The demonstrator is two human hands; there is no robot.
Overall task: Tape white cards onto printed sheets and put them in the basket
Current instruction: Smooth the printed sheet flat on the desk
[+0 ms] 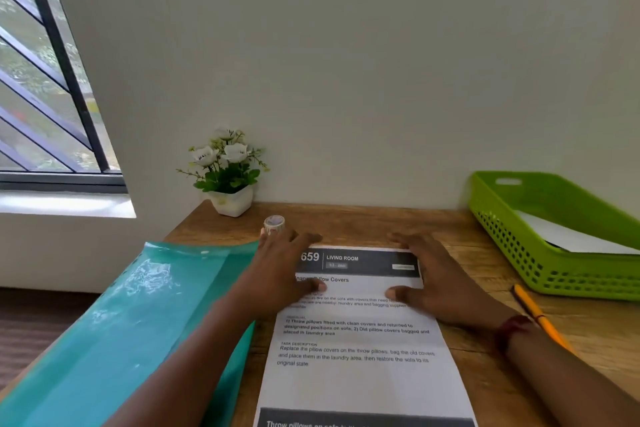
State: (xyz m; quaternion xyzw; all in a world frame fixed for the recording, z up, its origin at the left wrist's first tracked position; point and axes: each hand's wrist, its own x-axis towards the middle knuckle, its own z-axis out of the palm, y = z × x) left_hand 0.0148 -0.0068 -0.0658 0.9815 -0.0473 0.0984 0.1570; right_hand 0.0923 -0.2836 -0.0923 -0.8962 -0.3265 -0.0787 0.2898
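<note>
Left hand [287,267] and right hand [433,284] lie flat, fingers spread, on printed sheet [360,374]; left covers some heading text. Sheet bottom cut off. Tape roll [274,224] just beyond sheet; basket [512,246] right of sheet, cropped.

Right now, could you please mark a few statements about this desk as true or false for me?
1. The left hand and the right hand both rest, fingers straight, on the white printed sheet. True.
2. The green plastic basket is empty. False: a white paper lies in it.
3. The small roll of tape stands by the right hand. False: it stands at the left hand's fingertips.
4. The yellow pencil lies on the wooden table, right of the sheet. True.
5. The teal plastic folder lies right of the sheet. False: it lies to its left.
</note>
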